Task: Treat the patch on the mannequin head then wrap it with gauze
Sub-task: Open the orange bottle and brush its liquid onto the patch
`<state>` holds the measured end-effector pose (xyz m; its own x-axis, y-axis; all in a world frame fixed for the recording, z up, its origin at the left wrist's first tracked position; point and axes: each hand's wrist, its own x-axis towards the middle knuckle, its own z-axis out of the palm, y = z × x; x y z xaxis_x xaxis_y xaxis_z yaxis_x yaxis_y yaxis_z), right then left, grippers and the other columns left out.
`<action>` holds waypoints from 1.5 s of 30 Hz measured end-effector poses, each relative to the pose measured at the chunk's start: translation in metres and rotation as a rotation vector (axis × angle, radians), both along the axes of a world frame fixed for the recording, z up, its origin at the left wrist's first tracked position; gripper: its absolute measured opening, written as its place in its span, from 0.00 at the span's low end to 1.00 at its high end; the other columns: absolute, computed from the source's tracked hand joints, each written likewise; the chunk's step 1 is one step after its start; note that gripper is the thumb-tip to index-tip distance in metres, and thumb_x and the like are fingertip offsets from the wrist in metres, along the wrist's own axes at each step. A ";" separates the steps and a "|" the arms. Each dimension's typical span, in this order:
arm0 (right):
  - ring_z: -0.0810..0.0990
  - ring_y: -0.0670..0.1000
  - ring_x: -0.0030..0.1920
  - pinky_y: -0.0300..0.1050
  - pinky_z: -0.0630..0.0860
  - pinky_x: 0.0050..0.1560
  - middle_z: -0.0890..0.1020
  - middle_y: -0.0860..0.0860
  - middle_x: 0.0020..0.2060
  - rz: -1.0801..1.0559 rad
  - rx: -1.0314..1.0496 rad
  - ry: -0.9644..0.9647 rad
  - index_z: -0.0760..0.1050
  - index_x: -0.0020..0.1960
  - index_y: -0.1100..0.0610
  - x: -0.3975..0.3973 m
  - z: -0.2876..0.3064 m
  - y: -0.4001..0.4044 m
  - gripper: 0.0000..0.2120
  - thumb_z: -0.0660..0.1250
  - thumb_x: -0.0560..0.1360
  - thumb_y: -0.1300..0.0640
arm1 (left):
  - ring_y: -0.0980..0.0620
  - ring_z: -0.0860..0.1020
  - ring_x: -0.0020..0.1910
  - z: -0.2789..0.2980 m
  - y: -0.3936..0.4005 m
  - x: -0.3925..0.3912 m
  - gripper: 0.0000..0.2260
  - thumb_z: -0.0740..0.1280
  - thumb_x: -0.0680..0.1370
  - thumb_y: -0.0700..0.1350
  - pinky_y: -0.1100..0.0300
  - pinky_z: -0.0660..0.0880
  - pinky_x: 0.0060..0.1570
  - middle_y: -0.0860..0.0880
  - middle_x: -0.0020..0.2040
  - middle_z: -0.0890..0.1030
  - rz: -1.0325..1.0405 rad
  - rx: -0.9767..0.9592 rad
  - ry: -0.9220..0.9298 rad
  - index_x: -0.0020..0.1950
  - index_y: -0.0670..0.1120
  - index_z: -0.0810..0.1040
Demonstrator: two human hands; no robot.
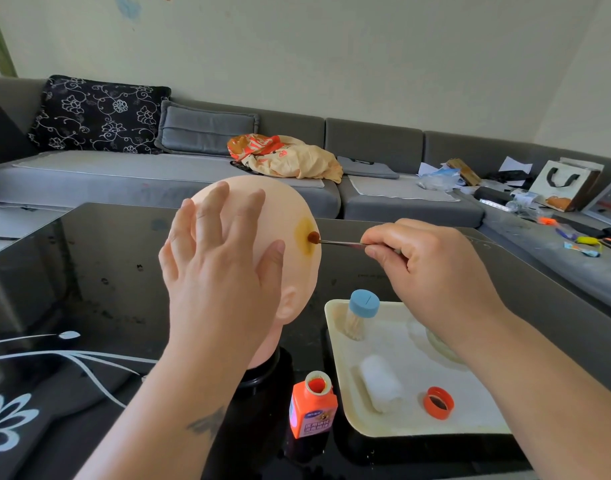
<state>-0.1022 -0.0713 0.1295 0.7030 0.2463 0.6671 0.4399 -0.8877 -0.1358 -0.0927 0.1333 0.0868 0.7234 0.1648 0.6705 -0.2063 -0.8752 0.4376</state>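
Note:
A bald mannequin head stands on a black base on the dark glass table. My left hand lies flat against the back of the head with fingers spread. My right hand pinches metal tweezers that hold a brown-soaked cotton ball. The ball touches a yellow-brown stained patch on the head's right side. A white gauze roll lies in the cream tray.
An open orange bottle stands by the tray's left edge, its orange cap in the tray. A blue-capped jar of sticks stands at the tray's back. A grey sofa with cushions and clutter runs behind the table.

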 end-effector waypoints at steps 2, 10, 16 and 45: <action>0.77 0.50 0.39 0.42 0.73 0.37 0.84 0.52 0.40 -0.003 -0.008 0.006 0.82 0.51 0.57 -0.001 -0.001 0.000 0.07 0.66 0.77 0.61 | 0.40 0.53 0.75 0.000 0.000 0.000 0.24 0.58 0.77 0.58 0.38 0.55 0.69 0.49 0.76 0.59 -0.001 0.001 -0.001 0.73 0.59 0.61; 0.78 0.51 0.39 0.42 0.74 0.39 0.84 0.52 0.40 -0.014 0.020 0.000 0.82 0.51 0.57 0.000 -0.003 0.001 0.07 0.66 0.77 0.60 | 0.40 0.53 0.75 0.000 0.000 0.001 0.23 0.58 0.77 0.57 0.38 0.55 0.69 0.50 0.76 0.59 0.001 0.007 0.000 0.72 0.59 0.61; 0.79 0.52 0.41 0.49 0.78 0.41 0.84 0.53 0.42 -0.008 0.059 -0.004 0.82 0.52 0.57 0.001 -0.003 0.004 0.08 0.65 0.77 0.60 | 0.40 0.53 0.75 0.000 0.000 0.001 0.23 0.59 0.77 0.57 0.40 0.55 0.69 0.50 0.76 0.59 0.004 0.006 -0.006 0.73 0.58 0.62; 0.81 0.54 0.40 0.52 0.80 0.39 0.84 0.53 0.40 0.029 0.099 -0.054 0.82 0.50 0.58 0.006 -0.018 0.006 0.06 0.68 0.75 0.62 | 0.40 0.54 0.74 0.000 0.001 0.001 0.24 0.59 0.77 0.58 0.39 0.56 0.68 0.49 0.76 0.60 0.010 0.017 -0.012 0.73 0.58 0.61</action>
